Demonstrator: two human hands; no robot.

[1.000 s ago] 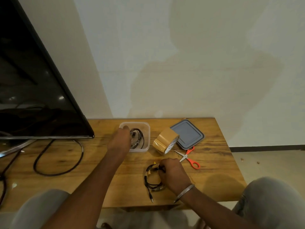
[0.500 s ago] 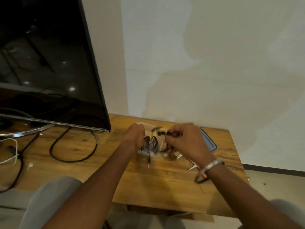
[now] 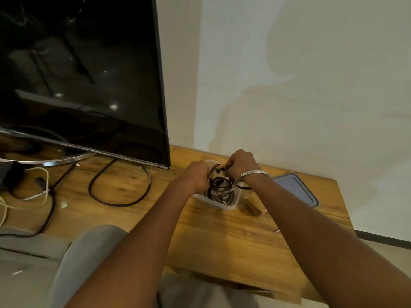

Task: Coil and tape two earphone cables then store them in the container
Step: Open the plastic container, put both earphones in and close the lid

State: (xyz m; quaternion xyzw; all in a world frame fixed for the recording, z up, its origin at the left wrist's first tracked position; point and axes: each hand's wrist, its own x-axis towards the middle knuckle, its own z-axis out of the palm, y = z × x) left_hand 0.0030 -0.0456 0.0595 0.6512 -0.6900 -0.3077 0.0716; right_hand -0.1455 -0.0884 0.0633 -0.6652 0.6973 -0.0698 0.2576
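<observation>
Left hand [image 3: 196,177] and right hand [image 3: 241,163] are gripping the earphone coil [image 3: 216,171] above the container [image 3: 224,206], twelve o'clock on the worktop [image 3: 222,241]; light, limp, springy, probably handling best pinched across all loops.

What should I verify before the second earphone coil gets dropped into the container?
1. Container open: ok, lid lies apart on the table.
2. First coil inside container: ok.
3. Second coil above container: ok, left hand and right hand grip it.
4. Tape secure on second coil: cannot tell.
5. Room left in container: cannot tell, hands hide part.
</observation>
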